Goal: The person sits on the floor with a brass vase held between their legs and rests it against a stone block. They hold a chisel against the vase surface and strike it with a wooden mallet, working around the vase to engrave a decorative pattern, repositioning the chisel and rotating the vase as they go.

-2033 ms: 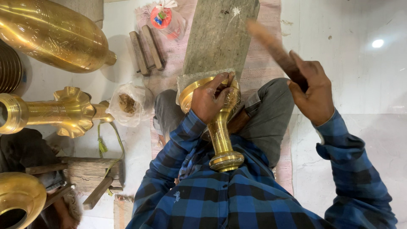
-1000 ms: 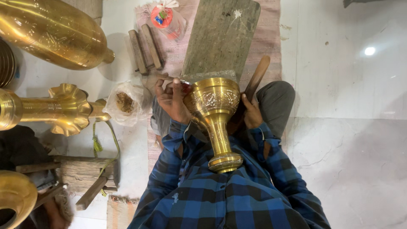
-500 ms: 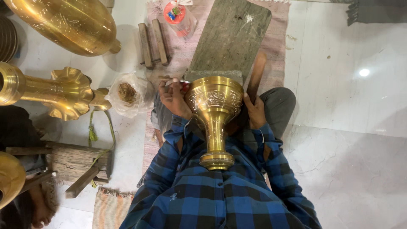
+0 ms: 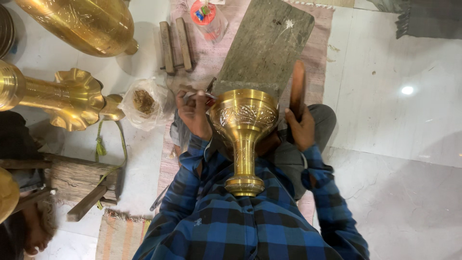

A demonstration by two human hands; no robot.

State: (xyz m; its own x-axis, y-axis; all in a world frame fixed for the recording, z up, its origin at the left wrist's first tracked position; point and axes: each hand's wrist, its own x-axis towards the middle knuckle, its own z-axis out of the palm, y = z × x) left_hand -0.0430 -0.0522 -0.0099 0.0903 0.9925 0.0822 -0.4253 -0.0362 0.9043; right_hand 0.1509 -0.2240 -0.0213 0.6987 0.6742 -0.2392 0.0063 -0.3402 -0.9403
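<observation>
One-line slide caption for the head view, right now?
Engraved brass goblet-shaped vessel rests on the lap, left hand holding a thin metal tool at its rim, right hand gripping a wooden mallet handle.

A clear plastic bag [image 4: 144,102] holding brownish material lies on the white floor, just beside the left hand [image 4: 194,111]. Another clear bag [image 4: 208,17], with red, blue and green contents, sits at the top on the pinkish mat [image 4: 322,36].

Blue-black checked shirt — long sleeves, grey trousers
</observation>
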